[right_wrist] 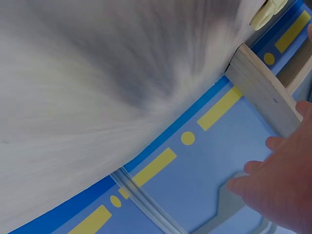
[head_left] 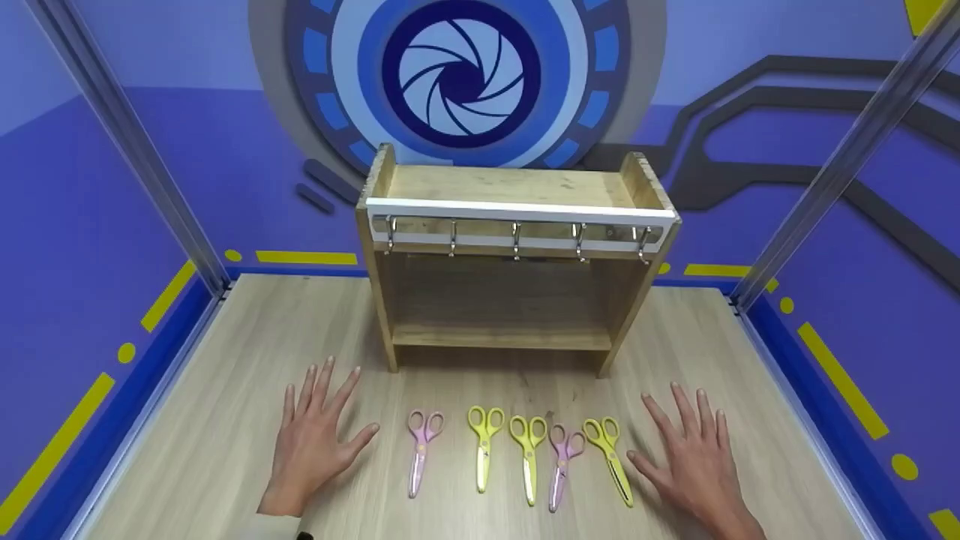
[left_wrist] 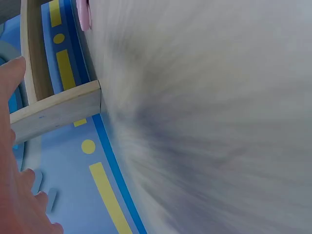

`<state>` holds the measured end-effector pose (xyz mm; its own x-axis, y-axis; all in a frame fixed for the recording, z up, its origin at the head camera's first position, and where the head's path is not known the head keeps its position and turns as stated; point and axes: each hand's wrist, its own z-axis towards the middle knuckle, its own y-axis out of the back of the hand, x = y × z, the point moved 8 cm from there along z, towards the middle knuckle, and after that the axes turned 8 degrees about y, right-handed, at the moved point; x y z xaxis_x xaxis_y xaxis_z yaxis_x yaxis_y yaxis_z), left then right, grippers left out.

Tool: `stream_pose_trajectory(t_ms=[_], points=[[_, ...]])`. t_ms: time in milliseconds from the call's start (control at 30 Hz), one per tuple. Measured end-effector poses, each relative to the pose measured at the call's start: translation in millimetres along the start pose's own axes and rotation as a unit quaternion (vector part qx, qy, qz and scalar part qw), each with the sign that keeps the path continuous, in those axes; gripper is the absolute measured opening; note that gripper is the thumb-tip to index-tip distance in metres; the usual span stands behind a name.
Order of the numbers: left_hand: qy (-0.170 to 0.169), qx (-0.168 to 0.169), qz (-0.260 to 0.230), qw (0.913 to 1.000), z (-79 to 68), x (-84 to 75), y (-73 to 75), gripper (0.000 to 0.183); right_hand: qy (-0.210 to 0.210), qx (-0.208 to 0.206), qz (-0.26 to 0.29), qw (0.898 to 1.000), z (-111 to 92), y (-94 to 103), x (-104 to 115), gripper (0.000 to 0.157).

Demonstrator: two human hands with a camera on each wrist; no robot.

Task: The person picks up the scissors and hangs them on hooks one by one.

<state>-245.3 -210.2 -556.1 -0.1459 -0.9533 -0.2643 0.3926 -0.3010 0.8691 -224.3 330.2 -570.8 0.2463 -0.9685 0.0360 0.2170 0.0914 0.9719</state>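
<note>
Several pairs of scissors lie in a row on the table, handles toward the shelf. From the left come pink scissors (head_left: 419, 450), yellow scissors (head_left: 484, 448), more yellow scissors (head_left: 529, 457), a second pink pair (head_left: 559, 465) and a tilted yellow pair (head_left: 611, 459). My left hand (head_left: 313, 436), fingers spread and holding nothing, is left of the row. To the right of it is my right hand (head_left: 694, 457), also spread, its thumb nearest the tilted yellow pair. Part of each hand shows in its own wrist view.
Behind the scissors stands a wooden shelf (head_left: 502, 337). A white rail (head_left: 480, 208) with several metal hooks (head_left: 517, 240) runs across its upper front. Blue-purple panels with metal corner posts (head_left: 832, 161) enclose the wooden table (head_left: 262, 330) at the back and sides.
</note>
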Motion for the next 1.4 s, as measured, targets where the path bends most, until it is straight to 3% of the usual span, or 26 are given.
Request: stream_pose_trajectory(t_ms=[267,533,733,967,1200,1400], points=[[-0.005,-0.008,-0.072,0.9973,21.7,-11.7,5.8,0.086,-0.002,0.027,0.017,0.999,5,-1.6,6,0.096],[-0.001,-0.026,-0.162,0.9865,39.2,-18.4,0.8,0.089,-0.004,0.06,0.044,0.997,9,-4.6,13,0.099],[0.059,0.022,-0.251,0.9659,52.6,-18.7,-14.0,0.095,-0.004,0.078,0.067,0.995,11,-6.5,20,0.1],[0.098,0.041,-0.333,0.9368,68.4,-19.8,-24.0,0.101,0.001,0.094,0.105,0.99,12,-9.7,29,0.099],[0.107,0.04,-0.364,0.9241,82.8,-26.7,-32.0,0.096,-0.014,0.13,0.115,0.985,11,-16.1,35,0.097],[0.125,0.038,-0.371,0.9193,95.4,-36.5,-39.5,0.083,-0.002,0.135,0.105,0.985,8,-19.0,41,0.091]])
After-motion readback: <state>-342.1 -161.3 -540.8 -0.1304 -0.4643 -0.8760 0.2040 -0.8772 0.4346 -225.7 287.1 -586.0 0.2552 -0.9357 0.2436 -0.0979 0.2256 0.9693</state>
